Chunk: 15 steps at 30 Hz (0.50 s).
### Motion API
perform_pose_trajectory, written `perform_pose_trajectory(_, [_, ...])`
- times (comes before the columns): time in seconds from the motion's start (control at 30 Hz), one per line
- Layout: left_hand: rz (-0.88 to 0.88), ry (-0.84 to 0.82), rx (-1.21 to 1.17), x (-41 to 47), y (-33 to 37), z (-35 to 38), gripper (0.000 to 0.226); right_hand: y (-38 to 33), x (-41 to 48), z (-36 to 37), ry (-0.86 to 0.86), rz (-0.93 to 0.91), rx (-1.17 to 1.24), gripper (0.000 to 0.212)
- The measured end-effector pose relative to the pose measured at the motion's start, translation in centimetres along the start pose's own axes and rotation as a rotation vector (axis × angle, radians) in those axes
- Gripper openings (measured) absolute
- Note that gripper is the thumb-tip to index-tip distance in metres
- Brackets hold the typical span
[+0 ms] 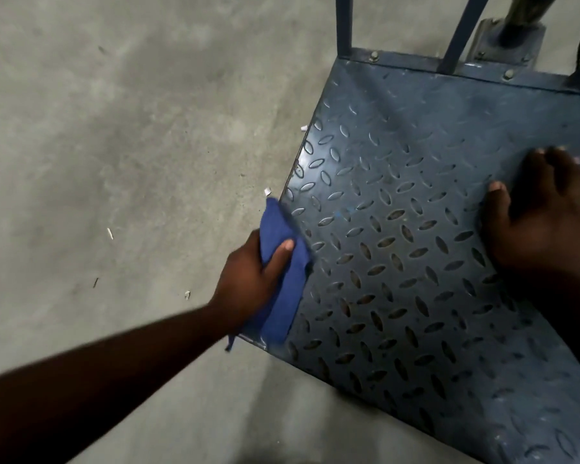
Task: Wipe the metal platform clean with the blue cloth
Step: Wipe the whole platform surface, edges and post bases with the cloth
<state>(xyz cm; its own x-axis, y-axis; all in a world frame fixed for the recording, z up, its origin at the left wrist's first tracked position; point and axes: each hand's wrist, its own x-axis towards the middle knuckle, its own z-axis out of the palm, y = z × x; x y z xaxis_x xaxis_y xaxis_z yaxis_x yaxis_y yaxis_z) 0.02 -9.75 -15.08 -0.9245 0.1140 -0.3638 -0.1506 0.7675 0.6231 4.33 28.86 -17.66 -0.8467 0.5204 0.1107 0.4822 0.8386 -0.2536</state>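
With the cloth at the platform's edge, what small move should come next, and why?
Probably sweep the blue cloth rightward across the metal platform. The left hand grips it at the left edge, partly overhanging, and brownish grime shows in the treads beside it.

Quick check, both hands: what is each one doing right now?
Left hand: grips the blue cloth at the left edge of the metal platform.
Right hand: open, resting flat on the platform, holding nothing.
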Motion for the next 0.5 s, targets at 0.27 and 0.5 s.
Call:
perform_pose_trajectory(0.27, [-0.013, -0.088, -0.095, 19.5, 12.5, 1.6, 0.100, 0.2, -0.1, -0.1, -0.013, 0.000, -0.007, 0.071])
perform_pose_trajectory(0.5, [-0.056, -0.218, -0.234, 15.2, 9.4, 0.7, 0.054, -0.2, -0.1, -0.3, -0.035, 0.007, 0.016, 0.071])
